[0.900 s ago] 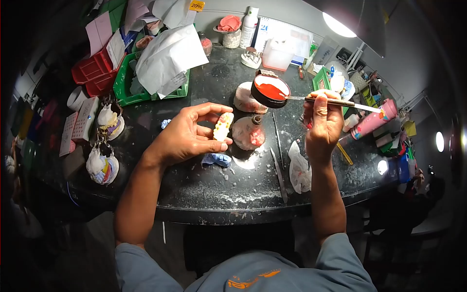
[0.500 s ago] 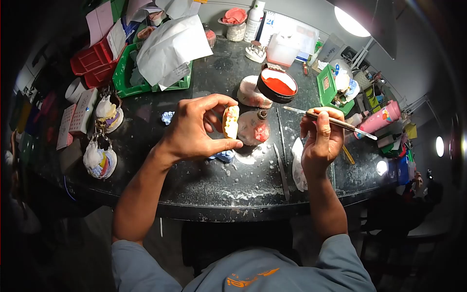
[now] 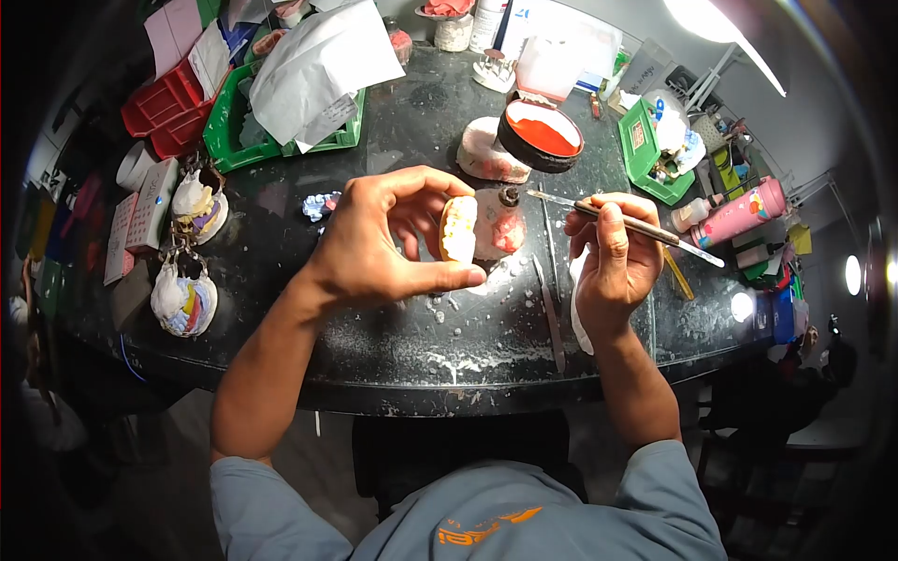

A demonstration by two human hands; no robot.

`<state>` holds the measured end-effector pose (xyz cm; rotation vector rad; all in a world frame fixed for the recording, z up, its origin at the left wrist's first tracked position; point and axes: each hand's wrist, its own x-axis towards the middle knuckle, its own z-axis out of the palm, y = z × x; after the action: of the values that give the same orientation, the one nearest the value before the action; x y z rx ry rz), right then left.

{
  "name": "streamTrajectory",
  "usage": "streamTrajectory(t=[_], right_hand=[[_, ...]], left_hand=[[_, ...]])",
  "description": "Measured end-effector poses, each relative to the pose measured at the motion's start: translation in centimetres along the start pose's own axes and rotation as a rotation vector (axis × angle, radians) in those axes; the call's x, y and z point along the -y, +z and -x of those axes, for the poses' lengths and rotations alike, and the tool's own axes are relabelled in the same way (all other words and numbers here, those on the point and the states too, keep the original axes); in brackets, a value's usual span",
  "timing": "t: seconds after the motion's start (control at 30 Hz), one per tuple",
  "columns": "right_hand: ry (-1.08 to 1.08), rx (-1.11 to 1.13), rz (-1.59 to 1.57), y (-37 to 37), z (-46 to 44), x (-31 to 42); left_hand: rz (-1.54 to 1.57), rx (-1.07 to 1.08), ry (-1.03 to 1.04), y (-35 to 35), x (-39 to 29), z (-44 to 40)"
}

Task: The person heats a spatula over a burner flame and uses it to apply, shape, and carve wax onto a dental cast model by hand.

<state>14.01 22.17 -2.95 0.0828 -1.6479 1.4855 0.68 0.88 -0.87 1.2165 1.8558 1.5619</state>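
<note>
Between the thumb and fingers of my left hand [image 3: 379,248] is a small yellow-white dental model [image 3: 458,229], held upright. My right hand [image 3: 617,262] grips a thin metal spatula [image 3: 645,227] like a pen, its tip pointing left toward the burner. Behind the dental model stands a burner [image 3: 505,224] with a dark top and red residue, partly hidden by the model. A round black tin of red wax [image 3: 541,136] sits raised above and beyond the spatula tip, beside a white plaster block [image 3: 491,151].
Green tray [image 3: 234,126] with papers at the back left; dental casts on articulators [image 3: 185,297] at the left. Green box [image 3: 652,154] and pink bottle [image 3: 739,210] at the right. A long metal tool [image 3: 549,313] lies near the front edge.
The spatula has come out of the red wax, and its tip has moved down and left toward the burner. My left hand has shifted slightly right, with the dental model turned more upright.
</note>
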Motion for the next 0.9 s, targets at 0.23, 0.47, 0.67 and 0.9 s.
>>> streamTrajectory(t=[0.23,0.47,0.67,0.9], right_hand=[[-0.162,0.02,0.003,0.8,0.7,0.6],[-0.31,0.145,0.03,1.8,2.0,2.1],[-0.372,0.202,0.014,2.2,2.7,2.2],[-0.337,0.165,-0.023,2.2,3.1,1.6]], left_hand=[[0.602,0.225,-0.195,-0.2,0.4,0.1],[0.624,0.264,-0.222,0.3,0.4,0.1],[0.53,0.296,-0.2,1.0,0.5,0.2],[0.422,0.299,-0.161,1.7,0.6,0.3]])
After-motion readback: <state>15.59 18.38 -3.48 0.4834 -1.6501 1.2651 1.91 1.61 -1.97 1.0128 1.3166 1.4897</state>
